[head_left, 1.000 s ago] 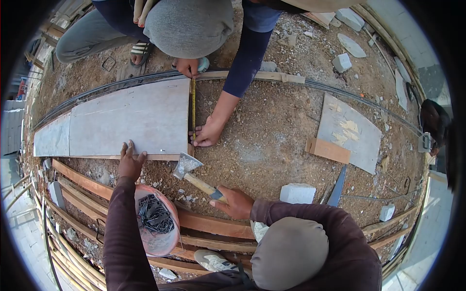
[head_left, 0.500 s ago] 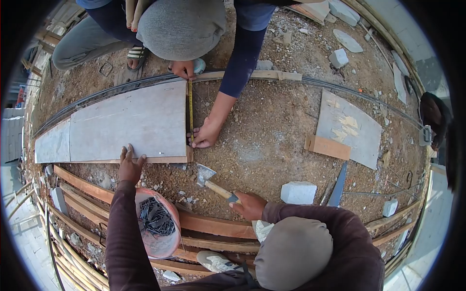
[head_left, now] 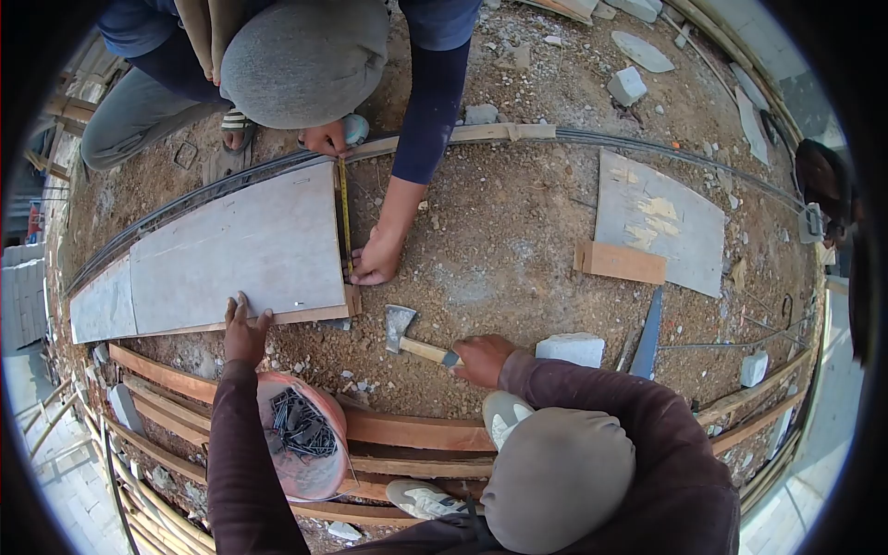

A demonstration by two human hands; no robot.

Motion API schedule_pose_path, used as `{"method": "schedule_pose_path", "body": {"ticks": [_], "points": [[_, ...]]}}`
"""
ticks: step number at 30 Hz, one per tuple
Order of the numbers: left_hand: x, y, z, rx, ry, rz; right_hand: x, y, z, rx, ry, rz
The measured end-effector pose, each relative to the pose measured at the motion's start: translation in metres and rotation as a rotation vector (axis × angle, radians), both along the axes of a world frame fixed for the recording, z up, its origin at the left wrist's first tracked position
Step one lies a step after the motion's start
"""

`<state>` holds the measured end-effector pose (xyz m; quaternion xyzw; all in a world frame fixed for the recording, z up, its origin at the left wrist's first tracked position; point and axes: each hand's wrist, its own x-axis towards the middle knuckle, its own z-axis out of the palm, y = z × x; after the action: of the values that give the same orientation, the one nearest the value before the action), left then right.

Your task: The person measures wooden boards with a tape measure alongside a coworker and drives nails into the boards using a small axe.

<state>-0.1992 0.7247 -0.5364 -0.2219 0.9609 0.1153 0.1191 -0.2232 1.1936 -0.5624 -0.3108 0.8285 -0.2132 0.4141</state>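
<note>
Grey panel [head_left: 222, 245]: flat and smooth-faced, tapering leftward, just beyond the left hand [head_left: 245, 339]; a seam crosses its narrow end.
Left hand: arm reaching forward, fingers parted, thumb out, touching the panel's near edge.
Pink bucket [head_left: 319, 474]: round-rimmed, just right of the left forearm, holding dark, thin nails [head_left: 301, 424].
Hatchet [head_left: 424, 350]: between the hands, pale, flared metal head pointing left, wooden handle darker near the right hand [head_left: 483, 360].
Right hand: forearm angled leftward, fingers wrapped around the handle's end.
White block [head_left: 571, 349]: chunky, rough, just right of the right hand.
</note>
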Motion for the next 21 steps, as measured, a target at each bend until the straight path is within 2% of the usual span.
{"method": "schedule_pose_path", "body": {"ticks": [6,18,21], "points": [[-0.004,0.01,0.014,0.027,-0.042,0.032,0.001,-0.008,-0.008,0.1,-0.096,0.045],[-0.002,0.002,0.005,0.01,0.006,0.026,0.0,-0.009,-0.01,0.113,-0.113,0.01],[-0.006,0.003,0.007,-0.001,0.029,0.043,0.003,-0.01,-0.011,0.123,-0.178,-0.086]]}}
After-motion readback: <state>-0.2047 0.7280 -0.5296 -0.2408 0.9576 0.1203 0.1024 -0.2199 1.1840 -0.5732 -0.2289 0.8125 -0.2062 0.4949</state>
